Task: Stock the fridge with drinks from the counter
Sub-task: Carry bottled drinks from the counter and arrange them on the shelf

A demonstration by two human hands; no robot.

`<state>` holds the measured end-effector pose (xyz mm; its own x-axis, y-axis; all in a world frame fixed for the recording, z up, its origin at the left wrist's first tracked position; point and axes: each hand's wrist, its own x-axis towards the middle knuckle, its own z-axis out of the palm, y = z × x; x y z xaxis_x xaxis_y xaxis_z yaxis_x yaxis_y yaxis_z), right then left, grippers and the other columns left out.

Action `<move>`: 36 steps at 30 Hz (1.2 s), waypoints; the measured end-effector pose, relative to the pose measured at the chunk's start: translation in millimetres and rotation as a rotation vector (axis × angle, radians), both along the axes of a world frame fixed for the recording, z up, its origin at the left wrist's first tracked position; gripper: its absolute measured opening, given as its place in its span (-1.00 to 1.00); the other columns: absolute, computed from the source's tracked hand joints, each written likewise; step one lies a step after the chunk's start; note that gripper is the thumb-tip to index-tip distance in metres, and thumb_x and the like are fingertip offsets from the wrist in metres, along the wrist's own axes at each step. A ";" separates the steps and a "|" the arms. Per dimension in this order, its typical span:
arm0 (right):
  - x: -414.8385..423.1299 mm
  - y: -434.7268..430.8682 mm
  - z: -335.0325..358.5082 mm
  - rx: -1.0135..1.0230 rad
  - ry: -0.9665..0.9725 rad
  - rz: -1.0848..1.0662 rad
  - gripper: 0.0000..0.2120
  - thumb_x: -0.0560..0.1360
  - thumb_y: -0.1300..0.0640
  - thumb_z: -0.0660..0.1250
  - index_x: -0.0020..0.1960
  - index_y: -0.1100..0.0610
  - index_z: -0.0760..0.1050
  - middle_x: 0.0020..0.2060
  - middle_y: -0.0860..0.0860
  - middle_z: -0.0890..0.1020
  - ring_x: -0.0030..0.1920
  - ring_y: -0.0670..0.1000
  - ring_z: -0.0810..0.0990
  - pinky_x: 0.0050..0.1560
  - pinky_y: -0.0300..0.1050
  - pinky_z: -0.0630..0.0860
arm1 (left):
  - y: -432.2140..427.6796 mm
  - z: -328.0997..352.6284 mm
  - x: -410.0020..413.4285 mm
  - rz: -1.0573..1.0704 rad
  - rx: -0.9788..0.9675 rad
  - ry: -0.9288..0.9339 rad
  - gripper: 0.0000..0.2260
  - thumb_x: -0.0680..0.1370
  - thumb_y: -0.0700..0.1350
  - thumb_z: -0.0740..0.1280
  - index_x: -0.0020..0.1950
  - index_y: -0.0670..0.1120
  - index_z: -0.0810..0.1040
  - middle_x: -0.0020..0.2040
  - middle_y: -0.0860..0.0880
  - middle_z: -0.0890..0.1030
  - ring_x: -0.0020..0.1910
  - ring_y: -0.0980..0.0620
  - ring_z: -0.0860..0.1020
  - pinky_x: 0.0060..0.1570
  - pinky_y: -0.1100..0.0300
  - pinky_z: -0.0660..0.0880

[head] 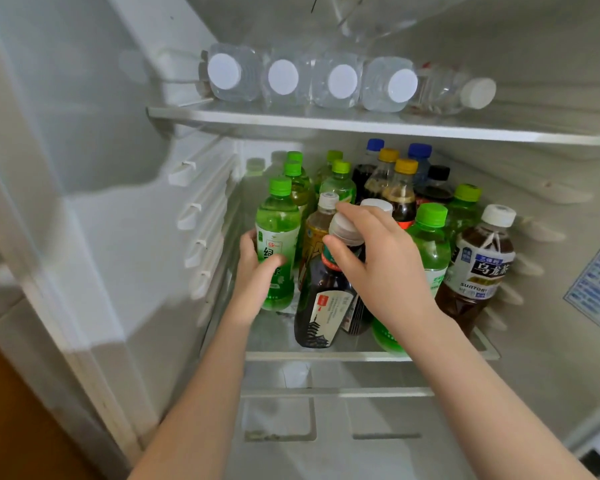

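I look into the open fridge. My left hand is wrapped around a green tea bottle standing at the front left of the lower glass shelf. My right hand grips the neck and white cap of a dark tea bottle with a pagoda label, upright at the shelf's front middle. Right behind it stands a yellow-labelled bottle with a white cap.
Several more bottles crowd the lower shelf: green ones, dark ones with yellow caps and blue caps at the back, a Suntory oolong bottle at the right. Clear water bottles lie along the upper shelf. A drawer sits below.
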<state>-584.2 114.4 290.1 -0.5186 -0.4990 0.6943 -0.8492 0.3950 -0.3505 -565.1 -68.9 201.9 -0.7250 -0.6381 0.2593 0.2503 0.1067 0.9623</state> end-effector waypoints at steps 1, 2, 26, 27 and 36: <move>-1.2 -1.7 0.6 0.008 -0.008 0.003 -0.57 0.51 0.07 0.36 0.34 0.17 0.46 0.20 0.08 0.56 0.19 0.06 0.52 0.14 -0.21 0.39 | -1.0 1.8 -0.2 -0.021 0.023 0.025 -0.47 0.32 -0.08 0.32 0.29 -0.07 0.36 0.12 -0.04 0.55 0.16 -0.04 0.55 0.15 -0.11 0.49; -2.3 -3.2 1.0 0.015 -0.015 0.008 -0.57 0.51 0.07 0.36 0.34 0.16 0.46 0.20 0.08 0.56 0.18 0.06 0.52 0.14 -0.20 0.40 | -2.1 3.9 0.3 -0.051 0.043 0.055 -0.48 0.34 -0.04 0.33 0.29 -0.08 0.40 0.15 -0.09 0.56 0.18 -0.08 0.54 0.17 -0.14 0.47; -24.2 -2.7 -4.1 -0.030 -0.037 0.112 -0.57 0.48 0.05 0.40 0.31 0.13 0.48 0.13 0.03 0.59 0.13 -0.06 0.50 0.09 -0.40 0.32 | -46.0 165.7 -85.7 -0.039 -0.808 -0.709 -0.57 0.50 -0.15 0.39 0.36 0.00 0.45 0.37 -0.06 0.43 0.23 -0.08 0.49 0.20 0.17 0.41; -24.6 -3.1 -4.4 -0.036 -0.038 0.114 -0.57 0.47 0.06 0.40 0.30 0.13 0.49 0.11 0.04 0.60 0.12 -0.06 0.50 0.09 -0.40 0.32 | -47.4 163.6 -87.4 -0.020 -0.817 -0.692 -0.60 0.49 -0.17 0.40 0.33 -0.01 0.48 0.36 -0.07 0.44 0.22 -0.09 0.50 0.19 0.17 0.41; -27.1 -5.0 -5.7 -0.040 -0.046 0.104 -0.57 0.48 0.04 0.39 0.31 0.13 0.49 0.11 0.03 0.59 0.10 -0.03 0.54 0.06 -0.29 0.41 | -49.8 155.6 -94.3 0.054 -0.848 -0.611 -0.62 0.46 -0.11 0.44 0.27 -0.06 0.53 0.28 -0.07 0.51 0.13 -0.15 0.56 0.15 0.12 0.44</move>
<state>-611.3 109.4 284.5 -0.4972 -0.5240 0.6916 -0.8676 0.2907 -0.4035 -659.4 -118.7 357.4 -0.8594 -0.4535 0.2361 -0.2786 0.8026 0.5275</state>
